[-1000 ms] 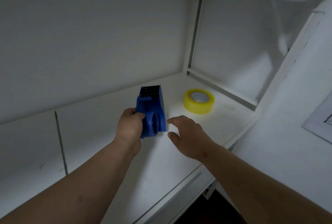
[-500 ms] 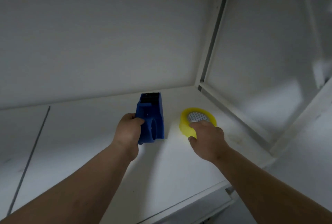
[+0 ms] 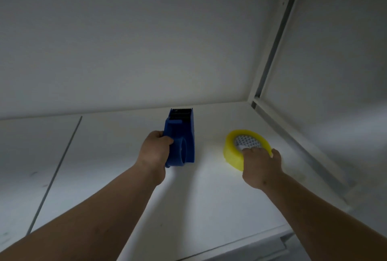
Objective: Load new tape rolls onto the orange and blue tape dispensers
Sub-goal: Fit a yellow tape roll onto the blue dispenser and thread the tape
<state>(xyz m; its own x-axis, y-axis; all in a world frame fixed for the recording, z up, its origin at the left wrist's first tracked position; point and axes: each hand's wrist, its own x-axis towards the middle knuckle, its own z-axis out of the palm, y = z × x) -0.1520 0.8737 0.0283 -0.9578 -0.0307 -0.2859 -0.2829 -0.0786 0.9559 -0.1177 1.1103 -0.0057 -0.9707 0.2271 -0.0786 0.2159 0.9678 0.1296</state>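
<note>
A blue tape dispenser [image 3: 184, 135] stands on the white shelf [image 3: 199, 202], its toothed blade pointing away from me. My left hand [image 3: 155, 151] grips its near left side. To the right, a yellow tape roll [image 3: 232, 151] with a patterned white core is tilted up on its near edge. My right hand [image 3: 261, 166] holds that roll, fingers hooked into the core and thumb on the outer rim. No orange dispenser is in view.
The shelf is closed by a white back wall [image 3: 146, 40] and a right side panel with a metal upright [image 3: 274, 45] in the corner. A thin dark seam [image 3: 56, 175] runs across the shelf at left. The shelf's front edge [image 3: 240, 242] lies at lower right.
My right hand went from hovering beside the dispenser to the yellow roll, closed on it and tipped it up. The left hand kept its grip on the dispenser while the view shifted.
</note>
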